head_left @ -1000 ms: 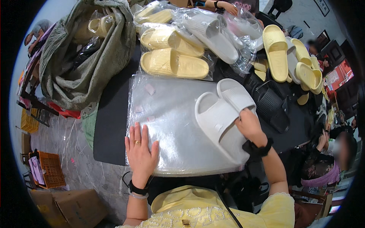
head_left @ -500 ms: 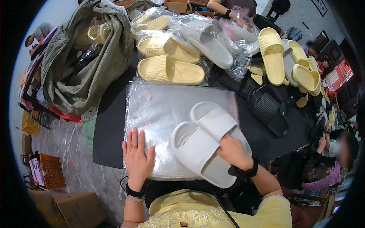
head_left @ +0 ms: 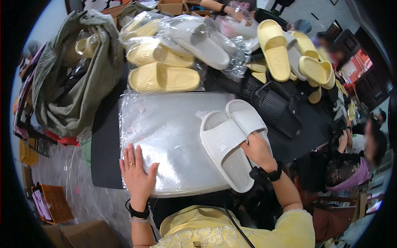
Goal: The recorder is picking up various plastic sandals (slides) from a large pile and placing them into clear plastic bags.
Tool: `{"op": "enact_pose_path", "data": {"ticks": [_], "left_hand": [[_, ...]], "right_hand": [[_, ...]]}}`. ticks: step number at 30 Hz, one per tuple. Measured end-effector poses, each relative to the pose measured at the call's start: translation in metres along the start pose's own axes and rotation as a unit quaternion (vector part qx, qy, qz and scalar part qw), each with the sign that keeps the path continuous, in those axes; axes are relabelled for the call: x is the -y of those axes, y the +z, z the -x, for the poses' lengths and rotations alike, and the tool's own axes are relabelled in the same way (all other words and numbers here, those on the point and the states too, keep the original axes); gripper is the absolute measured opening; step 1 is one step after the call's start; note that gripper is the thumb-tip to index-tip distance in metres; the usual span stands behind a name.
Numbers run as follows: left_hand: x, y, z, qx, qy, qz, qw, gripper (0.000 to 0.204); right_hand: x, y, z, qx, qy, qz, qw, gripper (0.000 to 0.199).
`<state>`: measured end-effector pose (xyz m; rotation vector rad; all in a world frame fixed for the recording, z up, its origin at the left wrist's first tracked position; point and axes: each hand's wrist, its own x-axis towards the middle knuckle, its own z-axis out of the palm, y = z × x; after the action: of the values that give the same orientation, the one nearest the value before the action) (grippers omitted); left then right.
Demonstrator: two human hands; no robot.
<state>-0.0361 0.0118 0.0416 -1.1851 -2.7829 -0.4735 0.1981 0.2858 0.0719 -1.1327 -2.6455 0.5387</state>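
My left hand (head_left: 139, 171) lies flat with fingers stretched on the near left part of a stack of clear plastic bags (head_left: 173, 128). A ring is on one finger. My right hand (head_left: 260, 151) grips a pair of light grey-white slide slippers (head_left: 221, 140), its fingers hooked into the opening of the far slipper and partly hidden. The two slippers overlap, soles down, toes pointing away from me. They cover the right side of the bag stack; whether they touch it I cannot tell.
Yellow slippers (head_left: 163, 77) and grey slippers (head_left: 202, 45), many in clear bags, are heaped at the back. Black slippers (head_left: 275, 107) lie to the right. Loose yellow slippers (head_left: 273, 49) stand behind them. A large green-grey sack (head_left: 99, 91) is at the left. Co-workers sit beyond the table (head_left: 105, 165).
My right hand has carried the slippers rightward and away from me over the bags, turning them a little straighter. My left hand stays flat on the stack. The whole view has shifted.
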Motion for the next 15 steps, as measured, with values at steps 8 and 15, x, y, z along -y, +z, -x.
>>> {"op": "enact_pose_path", "data": {"ticks": [8,15], "left_hand": [[0.002,0.002,0.0,0.006,-0.009,-0.03,0.999,0.067],[0.0,0.003,-0.001,0.003,-0.003,-0.025,1.0,0.069]], "right_hand": [[-0.046,-0.051,0.022,-0.223,-0.047,-0.113,0.967,0.029],[-0.206,-0.102,0.035,-0.37,0.307,-0.115,0.869,0.048]]}}
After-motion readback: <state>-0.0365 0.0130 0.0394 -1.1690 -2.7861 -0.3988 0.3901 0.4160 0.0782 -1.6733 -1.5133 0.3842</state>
